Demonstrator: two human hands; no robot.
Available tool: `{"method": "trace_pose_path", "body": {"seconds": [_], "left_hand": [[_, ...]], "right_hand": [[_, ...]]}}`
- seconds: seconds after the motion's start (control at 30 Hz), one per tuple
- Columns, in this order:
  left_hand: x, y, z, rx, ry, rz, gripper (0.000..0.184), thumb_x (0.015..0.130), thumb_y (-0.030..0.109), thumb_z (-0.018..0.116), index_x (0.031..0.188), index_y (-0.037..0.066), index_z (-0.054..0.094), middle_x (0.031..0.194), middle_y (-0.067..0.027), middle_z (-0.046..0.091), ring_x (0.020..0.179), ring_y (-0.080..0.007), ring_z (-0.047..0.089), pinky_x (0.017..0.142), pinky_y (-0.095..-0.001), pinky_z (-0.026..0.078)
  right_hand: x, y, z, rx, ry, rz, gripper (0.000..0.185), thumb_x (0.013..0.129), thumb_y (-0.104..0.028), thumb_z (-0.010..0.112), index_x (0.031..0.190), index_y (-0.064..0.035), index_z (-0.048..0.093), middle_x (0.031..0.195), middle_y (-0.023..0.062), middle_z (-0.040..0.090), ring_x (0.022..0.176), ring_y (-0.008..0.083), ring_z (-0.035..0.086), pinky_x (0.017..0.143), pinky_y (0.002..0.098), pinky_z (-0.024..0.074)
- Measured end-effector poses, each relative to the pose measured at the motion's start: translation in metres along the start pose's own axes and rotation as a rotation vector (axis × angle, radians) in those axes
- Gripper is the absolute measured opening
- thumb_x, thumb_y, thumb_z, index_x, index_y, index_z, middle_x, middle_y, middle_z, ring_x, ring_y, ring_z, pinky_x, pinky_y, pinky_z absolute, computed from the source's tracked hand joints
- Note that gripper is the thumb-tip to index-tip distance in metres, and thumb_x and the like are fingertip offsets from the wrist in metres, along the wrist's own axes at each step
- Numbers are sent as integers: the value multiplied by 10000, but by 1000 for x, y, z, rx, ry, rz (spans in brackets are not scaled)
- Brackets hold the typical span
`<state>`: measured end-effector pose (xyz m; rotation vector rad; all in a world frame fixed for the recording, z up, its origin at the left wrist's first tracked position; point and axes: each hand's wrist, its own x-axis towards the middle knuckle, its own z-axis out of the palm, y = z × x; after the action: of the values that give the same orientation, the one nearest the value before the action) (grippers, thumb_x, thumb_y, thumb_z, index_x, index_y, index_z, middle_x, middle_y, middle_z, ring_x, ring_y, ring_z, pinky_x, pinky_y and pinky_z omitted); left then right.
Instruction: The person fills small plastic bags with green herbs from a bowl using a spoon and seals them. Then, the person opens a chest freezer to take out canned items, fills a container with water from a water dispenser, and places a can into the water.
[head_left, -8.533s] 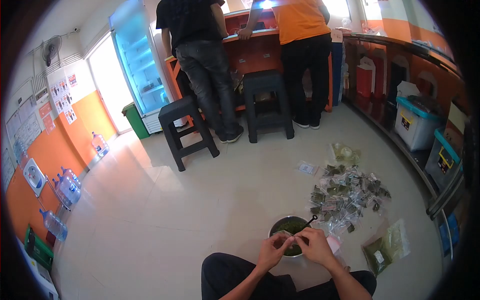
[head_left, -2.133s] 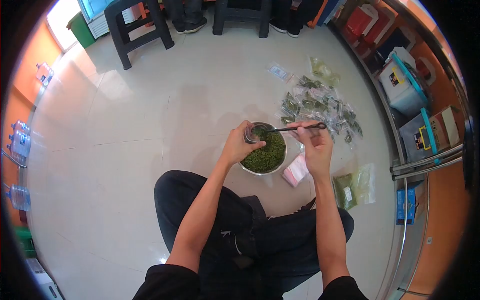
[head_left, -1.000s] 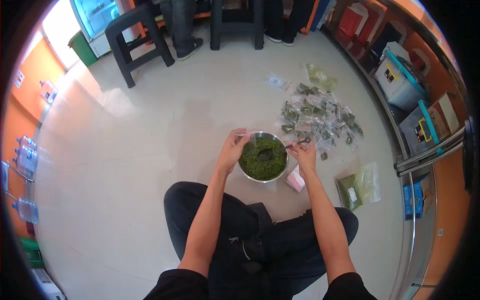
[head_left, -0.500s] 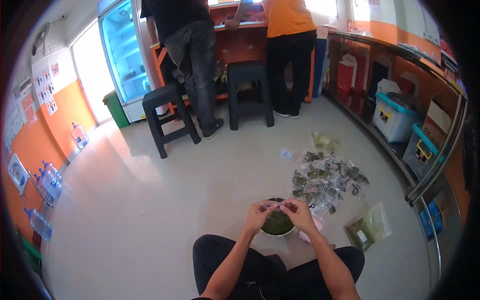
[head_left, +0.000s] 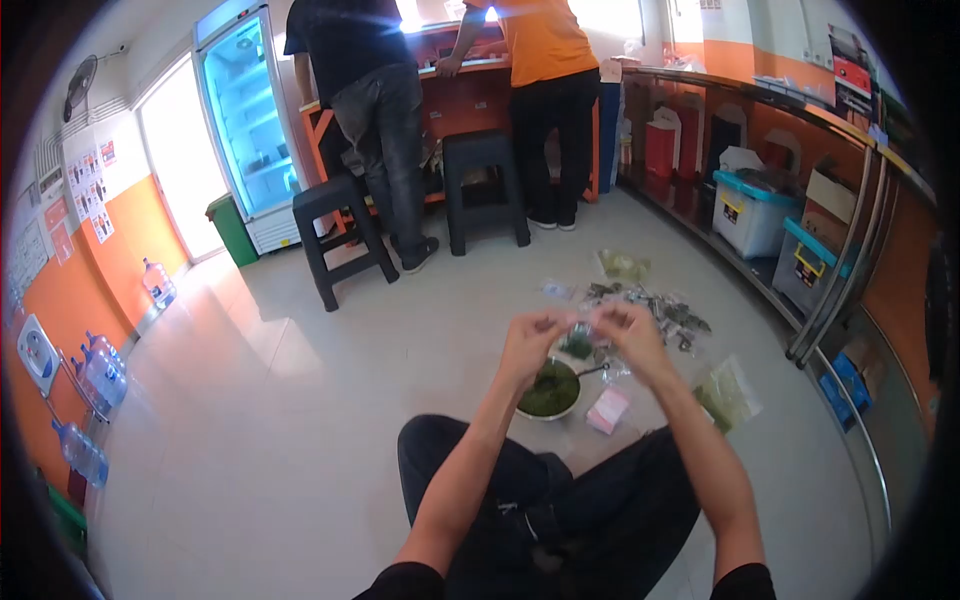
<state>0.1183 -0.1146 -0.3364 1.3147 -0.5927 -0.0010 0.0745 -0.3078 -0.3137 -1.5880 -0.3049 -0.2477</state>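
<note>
My left hand [head_left: 540, 343] and my right hand [head_left: 630, 338] are raised in front of me, fingertips pinched on the top of a small clear plastic bag [head_left: 577, 343]. Something dark green fills the bottom of the bag, which hangs between them. Below is a round bowl [head_left: 522, 408] of chopped green matter [head_left: 552, 388], with a spoon handle [head_left: 594, 369] leaning out over its right rim. A pink and white pack [head_left: 607, 410] lies right of the bowl. Beyond my hands spreads a pile of small filled bags [head_left: 685, 318], partly hidden by my right hand.
A larger bag with green contents [head_left: 730, 392] lies on the right, another pale green one [head_left: 623, 265] behind the pile. Two black stools [head_left: 483, 150] and two standing people are at the counter. A metal shelf [head_left: 740, 255] with lidded boxes [head_left: 755, 212] runs along the right.
Both hands have risen away from the bowl, lifting the small bag, whose green contents now show. My view has shifted. The people at the counter stay put.
</note>
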Motion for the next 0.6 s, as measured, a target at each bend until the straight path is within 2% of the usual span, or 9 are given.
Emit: {"method": "trace_pose_path", "body": {"seconds": [0.1,0.2,0.37,0.4,0.5,0.53,0.57,0.6], "left_hand": [[10,50,19,42,-65,64,241,929,181,717,1062,-15,759,989,-76,742,922,-118,648,870,-280,491],[16,97,36,37,-159,193,238,949,182,696,1058,-19,760,968,-58,737,881,-96,616,828,-270,481],[23,145,51,223,-127,395,249,978,183,655,1040,-36,754,901,-47,735,825,-67,575,762,-250,465],[27,149,53,270,-111,425,245,978,183,653,1034,-32,756,881,-43,735,812,-64,575,748,-249,467],[42,152,55,422,-43,558,222,970,183,653,1017,-2,768,831,-29,735,769,-60,577,709,-253,476],[49,146,56,468,-24,592,214,966,182,655,1011,10,773,816,-24,735,754,-59,578,696,-256,479],[59,137,56,406,17,679,166,868,152,691,932,27,781,843,-172,747,759,-175,716,731,-331,546],[68,127,54,459,27,606,183,874,181,698,940,31,781,832,-157,751,741,-177,712,710,-337,545]], "right_hand": [[-5,-60,-6,-126,40,-79,102,908,-71,704,991,-12,716,888,21,710,794,88,629,734,249,500],[-6,-103,-22,-268,55,-184,111,902,-101,721,961,-6,720,870,17,703,780,78,601,731,235,464],[-13,-159,-28,-202,-12,-266,73,904,-92,713,914,-21,722,844,8,683,811,76,595,769,234,456],[-14,-167,-27,-213,-41,-248,97,918,-83,687,983,-15,713,935,31,707,861,91,622,792,234,465],[-15,-173,-12,-25,16,-237,186,896,-139,712,1027,-9,734,979,49,717,919,102,638,818,257,481],[-7,-166,-16,-83,23,-276,197,914,-159,696,1044,-16,733,1005,43,716,923,101,639,825,260,486],[5,-155,-25,-145,34,-303,209,931,-179,680,1060,-23,733,1030,36,716,928,100,641,831,262,490],[24,-143,-40,-106,-30,-314,219,949,-164,661,1105,-18,706,1071,44,708,965,111,639,869,277,494]]}}
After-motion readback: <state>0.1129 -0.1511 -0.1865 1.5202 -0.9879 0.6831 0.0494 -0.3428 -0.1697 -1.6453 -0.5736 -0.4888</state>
